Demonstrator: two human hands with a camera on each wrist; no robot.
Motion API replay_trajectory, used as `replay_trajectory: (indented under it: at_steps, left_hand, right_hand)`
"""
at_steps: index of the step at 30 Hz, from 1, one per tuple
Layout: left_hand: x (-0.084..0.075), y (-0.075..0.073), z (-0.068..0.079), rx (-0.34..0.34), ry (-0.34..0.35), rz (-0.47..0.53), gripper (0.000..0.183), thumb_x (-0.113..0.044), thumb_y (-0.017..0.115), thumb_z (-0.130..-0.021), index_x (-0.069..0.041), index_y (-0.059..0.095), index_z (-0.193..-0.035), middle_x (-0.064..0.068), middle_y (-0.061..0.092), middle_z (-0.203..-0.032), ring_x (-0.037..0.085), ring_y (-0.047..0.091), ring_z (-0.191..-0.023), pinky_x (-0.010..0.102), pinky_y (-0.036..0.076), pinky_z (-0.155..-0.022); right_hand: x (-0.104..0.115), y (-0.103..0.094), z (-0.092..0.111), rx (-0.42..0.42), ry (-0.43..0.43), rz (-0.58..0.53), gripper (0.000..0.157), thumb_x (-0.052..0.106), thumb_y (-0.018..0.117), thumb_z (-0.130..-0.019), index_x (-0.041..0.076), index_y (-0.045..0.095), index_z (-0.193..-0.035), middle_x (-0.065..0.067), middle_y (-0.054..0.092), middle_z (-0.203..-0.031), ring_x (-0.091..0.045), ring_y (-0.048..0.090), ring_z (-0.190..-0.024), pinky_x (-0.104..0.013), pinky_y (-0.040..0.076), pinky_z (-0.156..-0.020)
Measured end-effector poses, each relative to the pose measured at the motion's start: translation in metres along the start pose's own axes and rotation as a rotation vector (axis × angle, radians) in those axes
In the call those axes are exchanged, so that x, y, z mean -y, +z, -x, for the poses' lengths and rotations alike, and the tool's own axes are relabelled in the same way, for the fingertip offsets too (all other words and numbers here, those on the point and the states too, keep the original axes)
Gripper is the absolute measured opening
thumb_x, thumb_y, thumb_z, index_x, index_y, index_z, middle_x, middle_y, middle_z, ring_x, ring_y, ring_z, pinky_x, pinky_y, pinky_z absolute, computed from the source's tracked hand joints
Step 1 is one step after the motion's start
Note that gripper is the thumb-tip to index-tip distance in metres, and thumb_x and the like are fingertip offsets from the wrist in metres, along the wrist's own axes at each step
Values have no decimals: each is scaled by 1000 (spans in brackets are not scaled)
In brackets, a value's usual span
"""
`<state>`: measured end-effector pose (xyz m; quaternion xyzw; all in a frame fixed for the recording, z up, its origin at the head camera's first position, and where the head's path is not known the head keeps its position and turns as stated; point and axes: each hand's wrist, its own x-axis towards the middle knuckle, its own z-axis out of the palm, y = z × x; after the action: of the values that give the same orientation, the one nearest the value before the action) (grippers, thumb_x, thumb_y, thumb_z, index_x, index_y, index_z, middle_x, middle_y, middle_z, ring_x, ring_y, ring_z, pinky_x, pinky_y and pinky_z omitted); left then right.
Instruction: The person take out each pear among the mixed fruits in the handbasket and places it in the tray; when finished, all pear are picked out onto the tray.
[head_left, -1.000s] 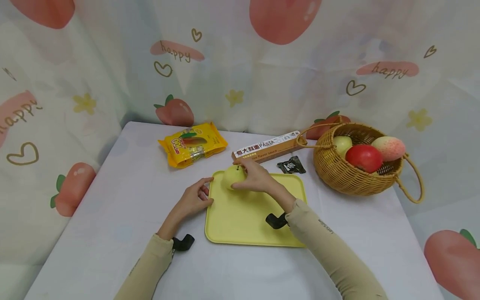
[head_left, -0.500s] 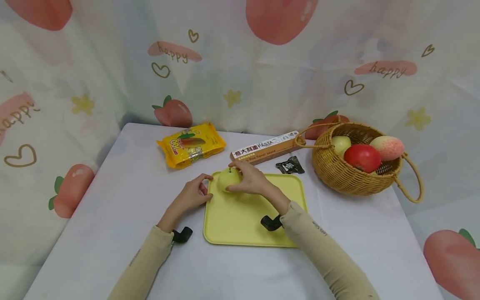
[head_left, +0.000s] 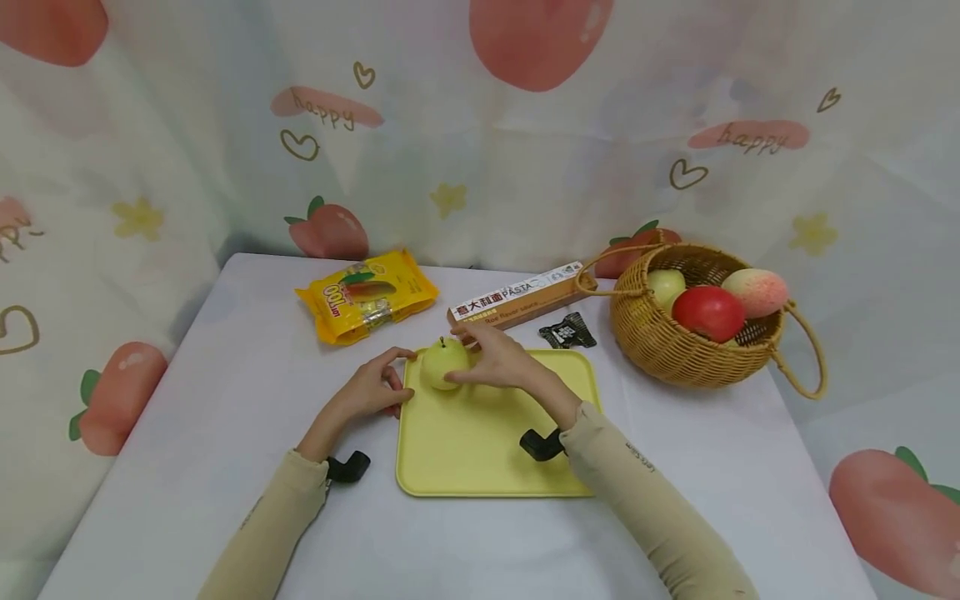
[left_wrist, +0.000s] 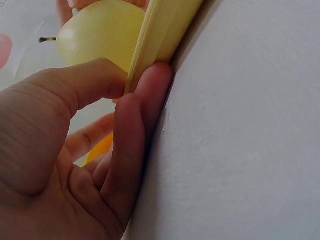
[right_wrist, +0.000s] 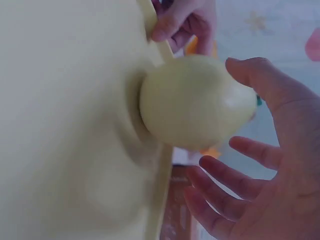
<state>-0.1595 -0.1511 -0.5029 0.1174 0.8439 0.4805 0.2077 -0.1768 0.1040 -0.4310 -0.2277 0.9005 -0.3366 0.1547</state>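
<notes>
A yellow-green pear (head_left: pixel 444 363) stands upright, stem up, in the far left corner of the yellow tray (head_left: pixel 480 458). My right hand (head_left: pixel 498 358) is just right of the pear, fingers spread; in the right wrist view a gap shows between the fingers (right_wrist: pixel 225 175) and the pear (right_wrist: pixel 192 102), while the thumb tip is right at its side. At the tray's left edge, my left hand (head_left: pixel 367 385) pinches the rim. In the left wrist view its thumb lies on the rim and fingertips (left_wrist: pixel 152 82) reach under the tray (left_wrist: pixel 167 30).
Behind the tray lie a yellow candy bag (head_left: pixel 367 296), a pasta box (head_left: pixel 517 296) and a small black packet (head_left: pixel 567 332). A wicker basket (head_left: pixel 675 354) at right holds a red fruit (head_left: pixel 708 313), a pink one (head_left: pixel 755 292) and a pale green one (head_left: pixel 666 288).
The right hand has carried the pear slightly left on the tray, and its fingers have since loosened from it. The left hand stays at the tray's edge. The head view has shifted slightly.
</notes>
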Motion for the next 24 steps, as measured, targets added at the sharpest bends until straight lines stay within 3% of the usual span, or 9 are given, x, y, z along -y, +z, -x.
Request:
replay_trajectory:
  at_steps: [7,15,21,24]
  left_hand:
    - [1,2,3,-32,26,6,60,-8,73,-85,-14,49,-139,9,61,-74,21,64,-54,33,53,-54]
    - [-4,5,7,-59,7,-112,72,-14,80,-79,-16,47,-143,6,58,-77,17,54,-55,29,45,-57]
    - [-6,7,14,-69,5,-148,77,-14,81,-76,-15,45,-144,6,55,-82,17,51,-59,29,43,-58]
    - [-7,9,14,-60,28,-153,79,-13,81,-75,-13,44,-145,6,56,-85,16,53,-61,29,45,-59]
  right_hand:
    - [-8,-45,16,-56,14,37,74,40,73,-86,4,46,-144,-21,52,-137,-38,52,-122,-51,43,-98]
    - [-31,-120,36,-174,32,109,53,19,68,-91,-4,50,-135,-27,55,-129,-43,57,-113,-51,47,-93]
    - [-40,-181,60,-267,156,173,48,23,62,-93,-4,52,-131,-28,58,-123,-43,55,-114,-56,44,-96]
    - [-52,-208,72,-262,236,210,49,27,59,-96,-7,49,-131,-31,55,-125,-45,53,-114,-58,42,-95]
